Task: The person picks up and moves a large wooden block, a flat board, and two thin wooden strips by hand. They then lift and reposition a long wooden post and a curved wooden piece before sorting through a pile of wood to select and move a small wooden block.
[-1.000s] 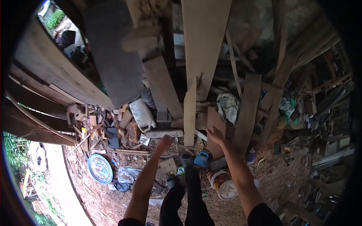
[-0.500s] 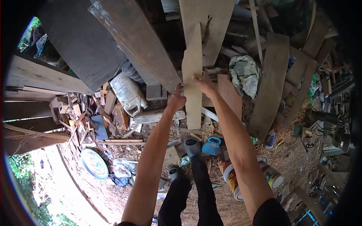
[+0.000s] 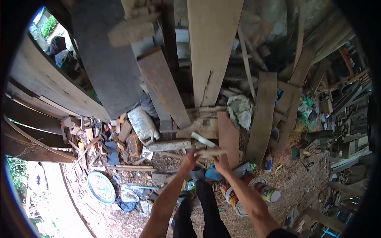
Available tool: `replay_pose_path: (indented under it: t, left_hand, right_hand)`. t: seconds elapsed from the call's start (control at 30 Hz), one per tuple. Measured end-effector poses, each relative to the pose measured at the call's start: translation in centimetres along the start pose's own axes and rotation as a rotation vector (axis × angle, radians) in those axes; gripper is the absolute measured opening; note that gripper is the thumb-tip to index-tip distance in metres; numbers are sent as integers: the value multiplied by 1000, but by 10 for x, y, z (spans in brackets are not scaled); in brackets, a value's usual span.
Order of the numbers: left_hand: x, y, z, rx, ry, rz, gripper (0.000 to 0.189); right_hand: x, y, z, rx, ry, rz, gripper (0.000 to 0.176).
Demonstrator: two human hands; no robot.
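Observation:
My left hand (image 3: 190, 159) and my right hand (image 3: 221, 162) are closed on a short pale wooden board (image 3: 209, 152), one at each side. The board is foreshortened, so its edge faces me and most of its face is hidden. Just beyond it lie a white strip (image 3: 204, 140) and a reddish plank (image 3: 228, 137). A tall light board (image 3: 212, 51) with a dark crack leans behind, apart from my hands.
A dirty white jerrycan (image 3: 142, 125) and a brown plank (image 3: 164, 85) are to the left. A crumpled cloth (image 3: 240, 111) hangs right of centre. Paint cans (image 3: 271, 194) and a blue-rimmed round basin (image 3: 101, 187) stand on the littered ground.
The short board has come away from the leaning light board and tipped toward edge-on, nearer my body. Both hands have stayed on it. My view has tilted upward.

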State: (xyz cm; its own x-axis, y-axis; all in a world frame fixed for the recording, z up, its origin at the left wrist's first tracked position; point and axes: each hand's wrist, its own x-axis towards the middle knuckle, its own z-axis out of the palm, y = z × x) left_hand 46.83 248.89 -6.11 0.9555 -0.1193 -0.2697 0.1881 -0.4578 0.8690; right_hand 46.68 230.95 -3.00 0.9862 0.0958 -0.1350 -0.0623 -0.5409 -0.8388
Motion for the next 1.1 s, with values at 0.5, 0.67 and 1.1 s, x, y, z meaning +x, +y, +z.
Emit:
replay_pose_path:
  t: [0.5, 0.67, 1.1]
  left_hand:
    - [-232, 250, -77, -342, -71, 276, 41]
    - [-248, 309, -68, -459, -149, 270, 40]
    - [-387, 491, 104, -196, -365, 245, 48]
  right_hand:
    - [-181, -320, -225, 487, 276, -2, 34]
    - [-245, -375, -312, 604, 523, -62, 39]
    - [-471, -281, -400, 372, 757, -141, 67]
